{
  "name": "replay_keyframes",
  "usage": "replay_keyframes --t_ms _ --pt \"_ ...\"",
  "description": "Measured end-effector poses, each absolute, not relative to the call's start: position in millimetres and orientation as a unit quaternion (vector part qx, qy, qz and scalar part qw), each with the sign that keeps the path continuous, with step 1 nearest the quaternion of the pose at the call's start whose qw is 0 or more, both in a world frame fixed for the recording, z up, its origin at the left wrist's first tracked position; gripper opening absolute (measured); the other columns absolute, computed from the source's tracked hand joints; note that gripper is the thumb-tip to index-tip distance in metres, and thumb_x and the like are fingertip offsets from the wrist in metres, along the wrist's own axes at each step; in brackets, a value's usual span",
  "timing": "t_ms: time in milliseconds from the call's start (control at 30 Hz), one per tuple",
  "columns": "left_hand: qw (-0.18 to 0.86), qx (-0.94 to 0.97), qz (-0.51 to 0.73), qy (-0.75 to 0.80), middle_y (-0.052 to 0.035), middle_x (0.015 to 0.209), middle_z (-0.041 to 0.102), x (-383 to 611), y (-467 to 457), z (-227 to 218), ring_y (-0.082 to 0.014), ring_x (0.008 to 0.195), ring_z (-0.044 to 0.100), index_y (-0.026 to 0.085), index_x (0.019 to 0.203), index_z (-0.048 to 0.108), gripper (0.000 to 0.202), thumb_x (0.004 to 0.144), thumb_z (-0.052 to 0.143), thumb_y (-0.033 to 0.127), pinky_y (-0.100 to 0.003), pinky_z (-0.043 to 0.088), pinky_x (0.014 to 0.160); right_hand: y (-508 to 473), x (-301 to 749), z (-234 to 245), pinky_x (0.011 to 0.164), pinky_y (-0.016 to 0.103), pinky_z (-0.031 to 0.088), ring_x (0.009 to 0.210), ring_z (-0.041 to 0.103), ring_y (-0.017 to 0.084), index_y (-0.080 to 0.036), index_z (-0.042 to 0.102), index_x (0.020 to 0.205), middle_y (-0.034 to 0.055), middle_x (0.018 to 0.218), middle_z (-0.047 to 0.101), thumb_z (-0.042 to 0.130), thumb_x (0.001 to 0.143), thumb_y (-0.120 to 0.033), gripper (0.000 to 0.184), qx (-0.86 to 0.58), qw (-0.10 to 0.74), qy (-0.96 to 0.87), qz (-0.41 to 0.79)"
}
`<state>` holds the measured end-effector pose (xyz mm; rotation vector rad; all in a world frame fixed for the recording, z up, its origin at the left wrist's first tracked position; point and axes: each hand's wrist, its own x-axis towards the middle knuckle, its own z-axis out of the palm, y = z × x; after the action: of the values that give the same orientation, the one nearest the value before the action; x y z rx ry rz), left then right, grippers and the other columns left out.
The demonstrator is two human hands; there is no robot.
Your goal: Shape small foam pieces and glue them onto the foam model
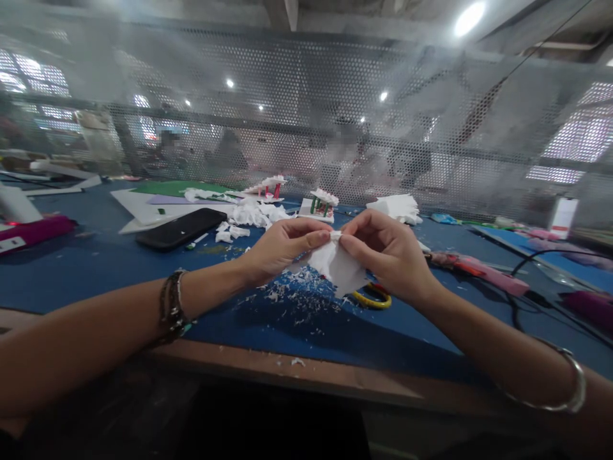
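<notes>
My left hand and my right hand meet above the blue table top, both pinching the top edge of a small white sheet piece that hangs between them. The fingers of each hand are closed on it. White shavings lie scattered on the table just below the hands. A yellow ring lies under my right hand. Dark bracelets circle my left wrist and a silver bangle my right.
A black phone lies at the left. White scraps, two small white models on coloured posts, a white stack and a green sheet sit further back. A pink tool and black cables lie right. Perforated mesh walls the table's far side.
</notes>
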<state>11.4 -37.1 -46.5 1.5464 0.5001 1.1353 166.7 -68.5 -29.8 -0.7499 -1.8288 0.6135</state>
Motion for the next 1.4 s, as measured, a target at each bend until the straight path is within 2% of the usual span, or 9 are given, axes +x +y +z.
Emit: replay_keyframes --t_ms 267,400,600,733,833,1000,1200,1300,1400 --pt "0.53 0.668 0.483 0.201 0.0065 0.051 0.042 13 -41 -44 -0.0031 0.039 0.035 0.018 0.065 0.048 0.021 0.061 0.063 0.032 -0.016 0.026 0.035 -69 163 -33 0.044 0.016 0.039 0.051 0.047 0.004 -0.016 0.047 0.064 -0.0034 0.06 0.051 0.054 0.069 -0.018 0.009 -0.308 0.527 -0.769 0.189" --pt "0.509 0.678 0.491 0.198 0.0057 0.051 0.045 12 -41 -43 -0.0025 0.039 0.035 0.016 0.062 0.05 0.019 0.062 0.063 0.03 -0.015 0.027 0.035 -71 163 -35 0.05 0.016 0.042 0.058 0.051 0.005 -0.017 0.048 0.066 -0.0028 0.062 0.052 0.054 0.07 -0.017 0.007 -0.285 0.539 -0.783 0.123" --pt "0.369 0.732 0.537 0.196 -0.0012 0.069 0.06 11 -45 -42 -0.0076 0.061 0.052 0.013 0.065 0.059 0.011 0.069 0.058 0.023 -0.018 0.042 0.054 -71 165 -36 0.058 0.021 0.046 0.063 0.053 0.008 -0.018 0.047 0.068 -0.0021 0.065 0.054 0.052 0.071 -0.015 0.006 -0.28 0.525 -0.804 0.021" --pt "0.259 0.772 0.552 0.178 -0.003 0.076 0.063 8 -49 -43 -0.0109 0.072 0.056 0.015 0.067 0.061 0.01 0.072 0.056 0.022 -0.023 0.044 0.067 -72 166 -37 0.057 0.022 0.046 0.062 0.053 0.008 -0.019 0.047 0.069 -0.002 0.064 0.055 0.05 0.072 -0.015 0.006 -0.271 0.507 -0.817 -0.044" --pt "0.22 0.792 0.546 0.16 -0.003 0.078 0.064 6 -48 -43 -0.0119 0.075 0.056 0.016 0.072 0.062 0.007 0.069 0.06 0.021 -0.025 0.044 0.071 -73 166 -36 0.055 0.02 0.045 0.06 0.053 0.007 -0.019 0.047 0.069 -0.0021 0.062 0.055 0.051 0.072 -0.014 0.007 -0.267 0.5 -0.82 -0.082" --pt "0.276 0.786 0.525 0.175 -0.0031 0.074 0.062 6 -44 -40 -0.0107 0.068 0.054 0.014 0.071 0.06 0.011 0.069 0.059 0.025 -0.022 0.044 0.062 -75 167 -30 0.056 0.021 0.045 0.061 0.053 0.008 -0.019 0.05 0.069 -0.0018 0.065 0.057 0.051 0.073 -0.017 0.004 -0.283 0.501 -0.817 -0.043" --pt "0.406 0.742 0.5 0.184 0.0026 0.06 0.053 9 -44 -36 -0.005 0.052 0.046 0.013 0.068 0.055 0.013 0.066 0.061 0.025 -0.015 0.038 0.047 -74 168 -25 0.044 0.016 0.038 0.052 0.048 0.005 -0.017 0.05 0.069 -0.0037 0.061 0.05 0.051 0.074 -0.022 0.007 -0.318 0.493 -0.806 0.081" --pt "0.439 0.722 0.504 0.178 0.0044 0.057 0.048 10 -43 -38 -0.0037 0.05 0.043 0.013 0.065 0.052 0.012 0.067 0.06 0.023 -0.014 0.037 0.046 -73 170 -25 0.051 0.018 0.042 0.06 0.051 0.007 -0.019 0.051 0.077 -0.0023 0.068 0.054 0.049 0.075 -0.019 0.003 -0.284 0.496 -0.82 0.034" --pt "0.457 0.712 0.503 0.178 0.0048 0.056 0.046 10 -42 -40 -0.0038 0.049 0.042 0.014 0.064 0.05 0.015 0.068 0.059 0.026 -0.014 0.036 0.045 -72 173 -24 0.06 0.023 0.044 0.066 0.053 0.009 -0.021 0.054 0.081 -0.0002 0.073 0.058 0.048 0.075 -0.014 0.011 -0.228 0.448 -0.861 -0.083"
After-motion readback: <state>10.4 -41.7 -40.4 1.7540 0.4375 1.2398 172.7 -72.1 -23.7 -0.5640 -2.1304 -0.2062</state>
